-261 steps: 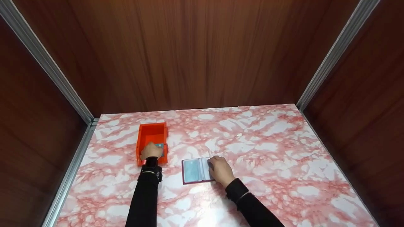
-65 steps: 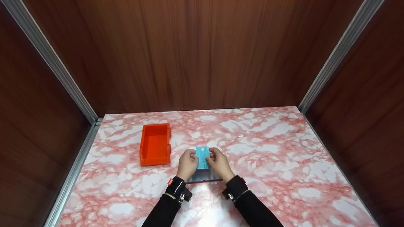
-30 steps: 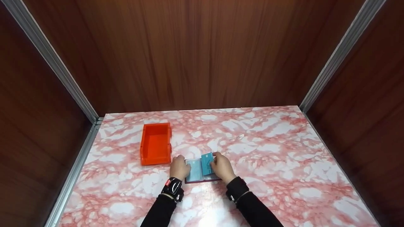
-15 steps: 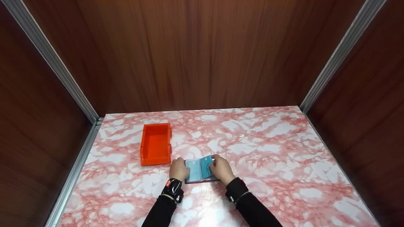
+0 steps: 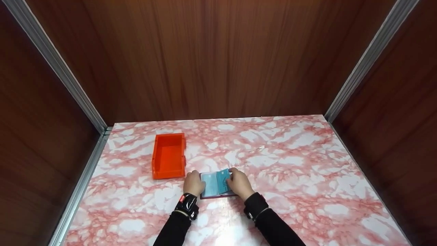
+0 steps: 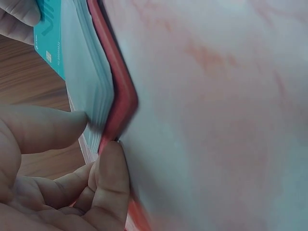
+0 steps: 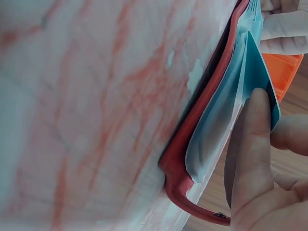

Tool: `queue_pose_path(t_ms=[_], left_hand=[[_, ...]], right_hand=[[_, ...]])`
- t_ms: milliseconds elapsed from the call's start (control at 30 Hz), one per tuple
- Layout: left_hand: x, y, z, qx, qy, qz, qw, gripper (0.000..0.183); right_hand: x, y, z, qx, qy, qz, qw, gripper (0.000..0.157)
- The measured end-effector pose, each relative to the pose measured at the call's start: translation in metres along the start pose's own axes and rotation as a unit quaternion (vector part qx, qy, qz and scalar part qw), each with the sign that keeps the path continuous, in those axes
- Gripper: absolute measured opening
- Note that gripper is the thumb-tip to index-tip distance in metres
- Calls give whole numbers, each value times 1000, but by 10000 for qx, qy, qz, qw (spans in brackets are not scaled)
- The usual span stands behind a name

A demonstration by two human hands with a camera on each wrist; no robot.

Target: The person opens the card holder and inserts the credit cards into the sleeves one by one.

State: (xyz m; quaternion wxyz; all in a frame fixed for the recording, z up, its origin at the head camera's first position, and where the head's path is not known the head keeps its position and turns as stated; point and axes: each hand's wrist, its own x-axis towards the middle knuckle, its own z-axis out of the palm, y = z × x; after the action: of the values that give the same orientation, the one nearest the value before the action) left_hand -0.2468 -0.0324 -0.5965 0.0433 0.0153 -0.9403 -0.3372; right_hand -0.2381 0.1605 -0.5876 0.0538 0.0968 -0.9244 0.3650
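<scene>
A card holder [image 5: 210, 186] with a dark red cover and clear sleeve pages lies spread open on the table. My left hand [image 5: 194, 184] pinches its left edge; in the left wrist view the thumb rests on the stacked pages [image 6: 89, 82], a finger against the red cover [image 6: 120, 91]. Above the right-hand pages, my right hand [image 5: 240, 182] holds a blue card [image 5: 223, 181] between thumb and fingers. The card stands tilted, its lower part close against the pages in the right wrist view. Whether its edge sits inside a sleeve cannot be made out.
An orange bin [image 5: 169, 159] stands to the left, behind my left hand; nothing shows inside it. The table [image 5: 290, 177] has a pink and white marbled top. Brown wood-look panels [image 5: 218, 61] enclose it at the back and both sides.
My left hand went from the orange bin to the card holder's left edge. The blue card came out of the bin, was held in both hands, then lowered and tilted over the right-hand pages.
</scene>
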Motion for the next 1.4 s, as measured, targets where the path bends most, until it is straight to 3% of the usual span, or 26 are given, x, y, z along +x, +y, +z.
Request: queue_pose_path(t_ms=[333,567,1100,1400], left_hand=[[0,0,0,-2,75,-30,10000,24],[0,0,-1,-6,56,5,10000,24],[0,-1,0,-46,102,24,9999,21],[1,-2,1,-110,37,-48,9999,21]], right_hand=[[1,3,3,-35,144,-97,9998,34],[-1,3,3,175,320,-546,9978,30],[2,-3,6,36,-18,279,9996,31],[1,-7,10,36,-108,318,9994,32]])
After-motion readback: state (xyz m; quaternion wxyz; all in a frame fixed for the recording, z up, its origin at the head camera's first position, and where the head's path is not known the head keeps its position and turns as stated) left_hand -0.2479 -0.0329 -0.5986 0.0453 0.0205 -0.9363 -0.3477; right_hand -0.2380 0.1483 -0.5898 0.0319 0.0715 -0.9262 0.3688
